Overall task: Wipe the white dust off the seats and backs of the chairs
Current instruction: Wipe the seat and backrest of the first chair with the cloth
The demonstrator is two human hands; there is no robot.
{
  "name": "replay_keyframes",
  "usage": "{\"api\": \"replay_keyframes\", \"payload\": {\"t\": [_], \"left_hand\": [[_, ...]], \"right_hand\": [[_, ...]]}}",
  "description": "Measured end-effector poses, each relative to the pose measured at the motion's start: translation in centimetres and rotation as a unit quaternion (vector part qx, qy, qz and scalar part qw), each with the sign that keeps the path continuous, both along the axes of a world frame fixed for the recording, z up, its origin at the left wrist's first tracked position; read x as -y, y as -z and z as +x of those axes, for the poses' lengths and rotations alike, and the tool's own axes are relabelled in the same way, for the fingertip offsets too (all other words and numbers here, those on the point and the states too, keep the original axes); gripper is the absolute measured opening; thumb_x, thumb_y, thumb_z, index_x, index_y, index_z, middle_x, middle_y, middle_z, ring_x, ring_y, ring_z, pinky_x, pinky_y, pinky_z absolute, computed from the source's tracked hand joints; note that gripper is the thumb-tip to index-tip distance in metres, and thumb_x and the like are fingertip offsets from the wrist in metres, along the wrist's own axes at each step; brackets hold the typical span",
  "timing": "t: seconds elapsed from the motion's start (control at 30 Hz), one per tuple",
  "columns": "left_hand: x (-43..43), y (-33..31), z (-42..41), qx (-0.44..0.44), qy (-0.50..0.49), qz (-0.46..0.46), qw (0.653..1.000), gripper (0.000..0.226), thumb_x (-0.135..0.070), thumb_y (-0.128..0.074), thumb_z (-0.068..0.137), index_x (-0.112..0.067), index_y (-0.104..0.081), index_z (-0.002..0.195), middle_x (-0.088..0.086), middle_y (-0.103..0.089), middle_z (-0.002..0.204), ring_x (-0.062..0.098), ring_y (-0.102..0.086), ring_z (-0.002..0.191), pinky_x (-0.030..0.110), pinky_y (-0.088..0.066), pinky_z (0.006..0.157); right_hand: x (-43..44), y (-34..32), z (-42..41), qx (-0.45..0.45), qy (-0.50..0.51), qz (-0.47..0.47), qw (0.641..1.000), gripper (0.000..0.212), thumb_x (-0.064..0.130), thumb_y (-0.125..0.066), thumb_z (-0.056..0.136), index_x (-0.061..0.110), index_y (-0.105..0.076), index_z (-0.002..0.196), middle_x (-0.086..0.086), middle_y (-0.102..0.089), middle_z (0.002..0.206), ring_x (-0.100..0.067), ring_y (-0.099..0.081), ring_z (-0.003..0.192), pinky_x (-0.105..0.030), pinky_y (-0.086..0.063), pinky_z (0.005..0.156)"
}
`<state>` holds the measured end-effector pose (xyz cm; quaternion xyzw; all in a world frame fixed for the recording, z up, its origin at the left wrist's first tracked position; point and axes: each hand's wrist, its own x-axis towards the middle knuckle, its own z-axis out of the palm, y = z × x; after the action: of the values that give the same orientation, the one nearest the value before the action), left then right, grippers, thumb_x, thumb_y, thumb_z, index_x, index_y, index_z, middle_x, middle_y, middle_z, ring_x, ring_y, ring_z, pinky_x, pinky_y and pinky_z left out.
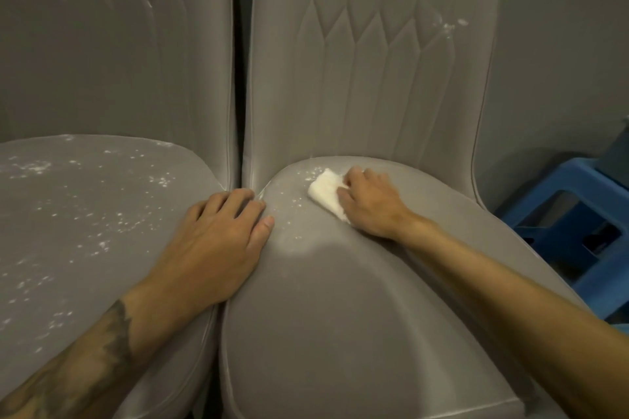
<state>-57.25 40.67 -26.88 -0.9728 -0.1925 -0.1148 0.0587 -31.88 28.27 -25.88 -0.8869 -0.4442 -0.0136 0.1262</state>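
We're barely started: right hand (pixel 371 211) grips the cloth (pixel 323 192) at the seat's (pixel 357 316) 11 o'clock, left hand (pixel 218 241) lies flat, other chair (pixel 85 214) all dusty.

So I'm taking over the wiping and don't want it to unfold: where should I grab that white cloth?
Take the white cloth by its bare left end, coming from above on the left. It lies folded flat on the right chair's seat, and the right hand covers its other end.
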Motion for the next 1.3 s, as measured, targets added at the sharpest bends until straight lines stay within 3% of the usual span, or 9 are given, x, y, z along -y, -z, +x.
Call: {"api": "replay_keyframes", "payload": {"t": [0.07,0.13,0.3,0.37,0.53,0.73,0.97,1.17,1.3], "left_hand": [[0.0,0.2,0.0,-0.007,-0.001,-0.015,1.000,0.069,-0.046,-0.005,0.102,-0.019,-0.052,0.145,0.006,-0.046,0.151,0.030,-0.047,0.136,0.046,-0.043,0.108],[0.0,0.3,0.1,-0.012,-0.001,-0.027,1.000,0.079,-0.049,0.008,0.098,-0.023,-0.045,0.151,0.002,-0.038,0.158,0.026,-0.037,0.143,0.041,-0.034,0.114],[0.5,-0.1,0.3,0.044,-0.034,-0.069,0.996,0.063,-0.050,-0.011,0.104,-0.026,-0.054,0.143,-0.005,-0.048,0.151,0.019,-0.046,0.136,0.037,-0.037,0.113],[0.5,0.2,0.4,0.061,-0.036,-0.084,0.994,0.061,-0.053,-0.012,0.104,-0.029,-0.053,0.143,-0.008,-0.048,0.151,0.016,-0.045,0.137,0.036,-0.035,0.114],[0.3,0.2,0.2,0.053,-0.033,-0.092,0.994,0.060,-0.052,-0.014,0.106,-0.027,-0.055,0.141,-0.006,-0.052,0.148,0.018,-0.049,0.134,0.040,-0.040,0.112],[0.6,0.2,0.3,0.056,-0.043,-0.092,0.993,0.056,-0.051,-0.016,0.107,-0.029,-0.055,0.141,-0.008,-0.052,0.147,0.015,-0.048,0.133,0.036,-0.038,0.112],[0.5,0.2,0.4,0.073,-0.044,-0.108,0.991,0.055,-0.053,-0.017,0.106,-0.030,-0.056,0.138,-0.010,-0.051,0.147,0.014,-0.047,0.134,0.035,-0.036,0.112],[0.6,0.1,0.2,0.076,-0.048,-0.105,0.990,0.054,-0.053,-0.018,0.106,-0.030,-0.055,0.137,-0.010,-0.050,0.147,0.012,-0.045,0.134,0.033,-0.033,0.113],[0.0,-0.3,-0.5,0.061,-0.035,-0.106,0.992,0.061,-0.055,-0.015,0.104,-0.028,-0.051,0.145,-0.007,-0.045,0.150,0.015,-0.041,0.138,0.035,-0.033,0.114]], "right_hand": [[0.8,-0.1,0.8,0.001,-0.032,0.000,0.999,0.019,0.041,-0.039,0.101,0.025,-0.047,0.108,-0.012,-0.054,0.118,-0.036,-0.047,0.110,-0.045,-0.038,0.093],[1.8,-0.7,3.7,0.028,0.025,-0.015,0.999,0.028,0.038,-0.039,0.102,0.017,-0.052,0.116,-0.018,-0.055,0.124,-0.039,-0.049,0.114,-0.045,-0.039,0.096],[0.6,-1.2,8.9,0.004,0.249,-0.030,0.968,0.042,0.033,-0.039,0.102,0.005,-0.044,0.133,-0.024,-0.041,0.145,-0.044,-0.037,0.133,-0.049,-0.032,0.109],[-1.9,-1.1,8.3,0.001,0.221,-0.027,0.975,0.042,0.032,-0.039,0.101,0.005,-0.044,0.133,-0.024,-0.042,0.145,-0.043,-0.038,0.133,-0.048,-0.033,0.109],[-3.8,0.2,5.7,0.031,-0.023,-0.018,0.999,0.032,0.036,-0.038,0.102,0.012,-0.051,0.120,-0.017,-0.054,0.122,-0.039,-0.048,0.114,-0.044,-0.035,0.099],[-3.3,-1.0,8.0,0.016,0.124,-0.024,0.992,0.036,0.033,-0.036,0.103,0.007,-0.048,0.125,-0.021,-0.047,0.134,-0.041,-0.043,0.123,-0.046,-0.036,0.101],[-5.5,0.4,2.0,0.034,-0.126,0.023,0.991,0.023,0.037,-0.041,0.101,0.018,-0.051,0.111,-0.013,-0.054,0.114,-0.036,-0.049,0.104,-0.044,-0.039,0.094],[-6.5,-0.8,4.8,0.021,0.018,-0.023,0.999,0.035,0.033,-0.037,0.104,0.006,-0.049,0.125,-0.022,-0.050,0.129,-0.040,-0.044,0.119,-0.043,-0.033,0.103],[-8.0,0.0,0.6,0.047,-0.066,-0.008,0.997,0.034,0.034,-0.039,0.103,0.008,-0.050,0.122,-0.020,-0.051,0.125,-0.039,-0.046,0.116,-0.045,-0.035,0.103]]}}
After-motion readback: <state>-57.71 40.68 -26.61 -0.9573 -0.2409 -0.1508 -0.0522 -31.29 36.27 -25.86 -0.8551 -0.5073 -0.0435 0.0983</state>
